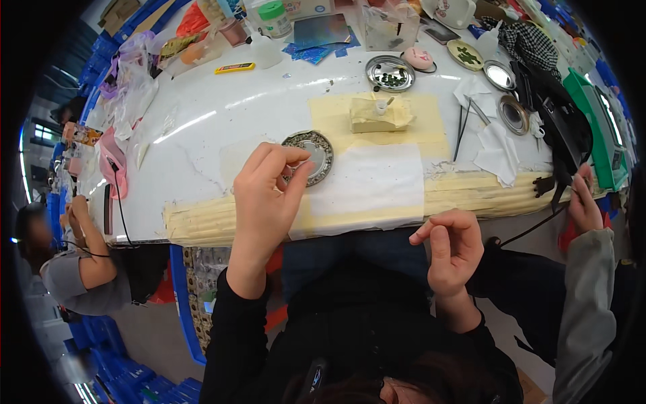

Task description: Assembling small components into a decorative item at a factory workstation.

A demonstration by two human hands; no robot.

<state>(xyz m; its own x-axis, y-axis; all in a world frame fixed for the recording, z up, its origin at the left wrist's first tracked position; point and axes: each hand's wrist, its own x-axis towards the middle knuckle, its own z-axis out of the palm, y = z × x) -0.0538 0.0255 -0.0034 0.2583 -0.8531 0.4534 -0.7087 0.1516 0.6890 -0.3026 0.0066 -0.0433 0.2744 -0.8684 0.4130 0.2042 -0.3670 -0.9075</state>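
head view: hands working over a small round dish at a crowded bench

the left hand point(266, 195) is pinching its fingertips together right over the near rim of a round, ornate-rimmed metal dish point(311, 156) lying on the white table point(222, 114), beside a sheet of white paper point(377, 178); whether anything tiny is sitting between the fingers cannot be told. the right hand point(452, 249) is hovering off the table's near edge, thumb and forefinger curling close, apparently holding nothing. judging by the scene, the work is looking mid-way: a dish of dark pieces point(390, 73) and more round dishes point(515, 113) are waiting farther back, while the dish in hand is showing a pale, plain centre. a cream block with a small bottle point(380, 113) is standing just beyond the paper, tweezers point(461, 131) and crumpled tissues are lying to the right. a co-worker's hand point(584, 202) is reaching in at the right edge, near a black cord, and another person is sitting at the left.
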